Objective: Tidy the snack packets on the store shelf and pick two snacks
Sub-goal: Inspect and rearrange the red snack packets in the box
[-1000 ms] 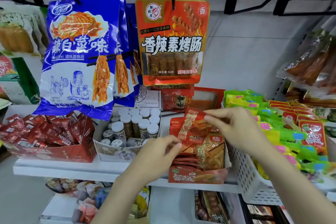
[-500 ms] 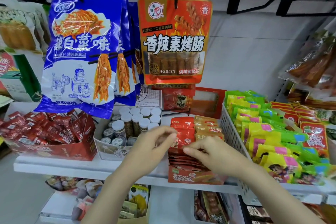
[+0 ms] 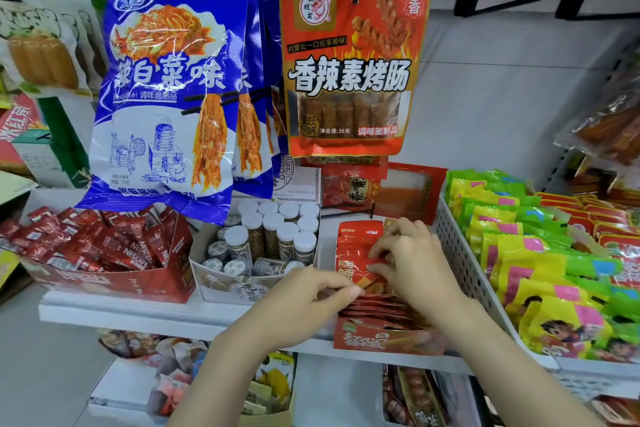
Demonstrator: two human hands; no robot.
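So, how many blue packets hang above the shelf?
3: front packet, second packet just behind it, third packet behind that, only its edge showing; more may be hidden.

1. The right hand covers the right column of packets in the red box; their prints cannot be read.
2. The left hand hides the box's left front corner.
3. The blue bags hang over the back of the jars and sachets.
4. The basket is cut off by the right edge.
5. Goods on the lower shelf are blurred and cut by the bottom edge.
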